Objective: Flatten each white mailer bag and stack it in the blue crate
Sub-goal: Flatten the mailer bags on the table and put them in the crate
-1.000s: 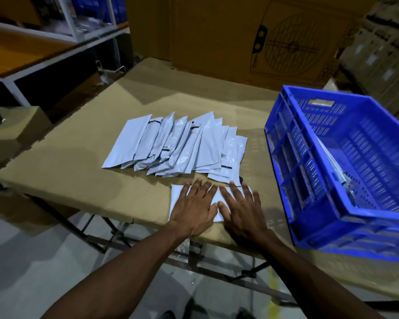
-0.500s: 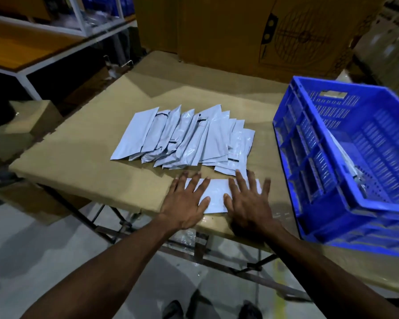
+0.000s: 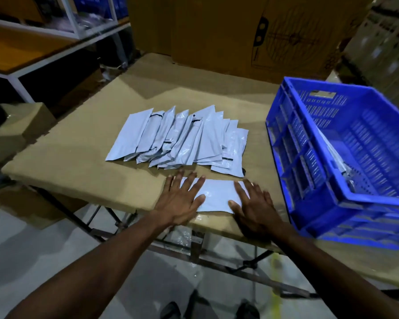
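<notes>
One white mailer bag (image 3: 217, 195) lies flat at the near edge of the cardboard-covered table (image 3: 78, 143). My left hand (image 3: 182, 199) presses palm-down on its left end, fingers spread. My right hand (image 3: 251, 203) presses flat on its right end. Between the hands the bag's middle shows. Behind it, several more white mailer bags (image 3: 182, 137) lie fanned in an overlapping row. The blue crate (image 3: 309, 199) stands at the right of the table, with white mailers (image 3: 336, 157) leaning against its inner left wall.
A large cardboard box (image 3: 240, 31) stands at the table's far edge. A white metal shelf (image 3: 55, 49) is at the back left, and a smaller box (image 3: 16, 125) sits left of the table. The table's folding metal legs (image 3: 194, 249) show below the near edge.
Both hands have slid apart along the bag, the left one leftward and the right one rightward, uncovering its middle. The view has shifted slightly.
</notes>
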Tool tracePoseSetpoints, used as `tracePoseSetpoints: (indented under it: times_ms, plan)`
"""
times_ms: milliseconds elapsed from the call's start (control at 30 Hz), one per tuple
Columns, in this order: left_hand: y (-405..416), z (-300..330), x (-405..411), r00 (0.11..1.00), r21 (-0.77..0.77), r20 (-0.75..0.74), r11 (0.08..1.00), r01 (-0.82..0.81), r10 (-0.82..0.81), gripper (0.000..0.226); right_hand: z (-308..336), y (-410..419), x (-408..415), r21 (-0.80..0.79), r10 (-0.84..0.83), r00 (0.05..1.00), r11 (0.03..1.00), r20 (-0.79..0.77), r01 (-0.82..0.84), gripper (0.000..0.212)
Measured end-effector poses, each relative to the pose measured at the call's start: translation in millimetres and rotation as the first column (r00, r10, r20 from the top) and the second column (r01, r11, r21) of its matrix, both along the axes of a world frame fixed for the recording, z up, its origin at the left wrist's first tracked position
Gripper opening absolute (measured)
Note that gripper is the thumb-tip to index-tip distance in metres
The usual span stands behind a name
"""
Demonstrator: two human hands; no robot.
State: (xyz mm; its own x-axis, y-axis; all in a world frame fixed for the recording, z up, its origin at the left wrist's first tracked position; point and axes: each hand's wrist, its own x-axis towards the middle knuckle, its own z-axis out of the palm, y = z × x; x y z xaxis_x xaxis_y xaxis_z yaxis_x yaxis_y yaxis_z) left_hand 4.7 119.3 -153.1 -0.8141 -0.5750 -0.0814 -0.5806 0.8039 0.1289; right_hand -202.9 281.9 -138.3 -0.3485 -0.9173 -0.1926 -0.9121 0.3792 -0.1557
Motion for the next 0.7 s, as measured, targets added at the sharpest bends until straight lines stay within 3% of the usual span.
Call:
tracePoseSetpoints:
  times_ms: [67,133,200,267,500,700]
  plan:
    - [3.2,8.2,-8.8,1.000,-0.017,-0.013,1.000,-0.017,0.017,0.075,7.7,-4.6,7.8,0.010,-0.029,0.994,0.999,-0.108,0.030,0.074]
    - [15.4,17.5,-26.2,0.993,-0.034,-0.118,0.999,-0.009,0.005,0.074,17.2,-17.8,17.5,-0.046,-0.009,0.977,0.999,-0.213,-0.001,0.065]
    - [28.3,14.5,-43.9,0.976,-0.015,-0.219,1.000,0.009,-0.012,0.070,18.0,-28.5,23.9,-0.135,0.093,0.978,0.984,-0.186,-0.119,0.054]
    - [36.9,7.0,-50.9,0.979,0.008,-0.202,1.000,-0.020,0.022,0.069,12.1,-31.7,27.6,-0.187,0.161,0.978,0.965,-0.136,-0.185,0.048]
    - [31.3,-2.1,-41.7,0.982,-0.087,-0.189,0.996,-0.026,0.009,0.060,-3.1,-23.3,13.9,-0.172,0.069,0.980,0.980,-0.188,-0.102,0.055]
    - [10.3,-4.6,-6.9,0.995,-0.025,-0.084,0.998,-0.065,0.063,0.069,-12.4,-14.4,4.9,-0.127,0.026,0.991,0.991,-0.131,-0.043,0.068]
